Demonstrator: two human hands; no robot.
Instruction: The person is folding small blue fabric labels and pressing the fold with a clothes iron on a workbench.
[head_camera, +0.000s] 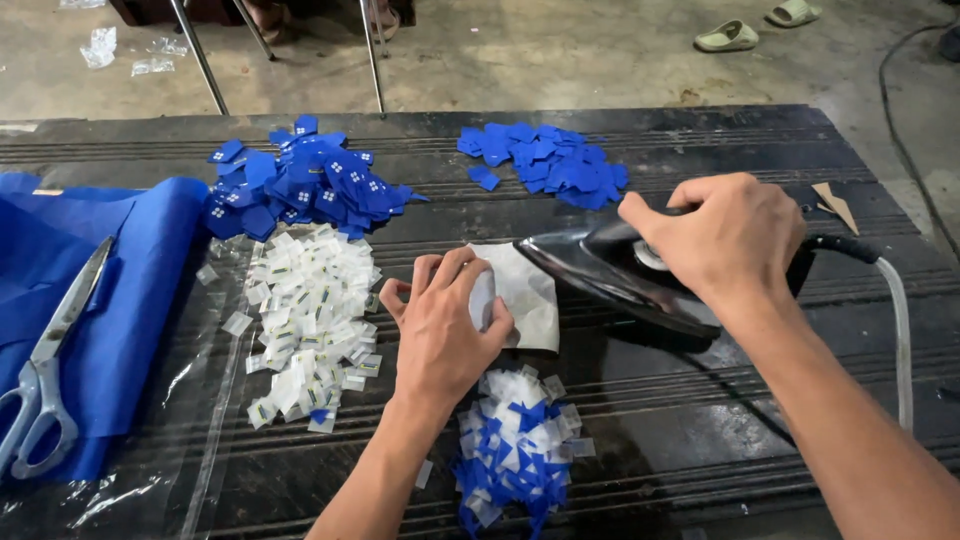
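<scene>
— So what is sitting at the middle of it all?

— One black iron (625, 278), lying on the dark ribbed table (760, 420), its pointed nose resting on one white cloth piece (525, 300). The right hand (725, 240) is closing over the iron's handle, fingers curled round it, wrist bent down, forearm coming in from the lower right.

— And the other hand?

— The left hand (440, 330) is lying just left of the iron's nose, palm down on the white cloth, fingers loosely bent and pressing rather than gripping, forearm rising from the bottom edge.

— How many heaps am I counting around the iron?

— Four. One mixed pile of blue and white scraps (520, 445) is sitting below the iron, by the left wrist. One pile of white labels (310, 325) is lying left of it. Two piles of blue squares are lying beyond it: a bigger one (300, 185) up and to the left, a smaller one (545, 160) straight above the nose.

— Anything else?

— One pair of scissors (45, 370) is resting on one folded blue cloth (130, 290), far left of the iron. One cord with a clear hose (900, 330) is trailing from the iron's heel down the right side.

— Is there room to move?

— Bare table is showing right of and below the iron, up to the cord; the table's far edge is running well beyond it, with two pale sandals (760, 25) on the floor past that.
</scene>
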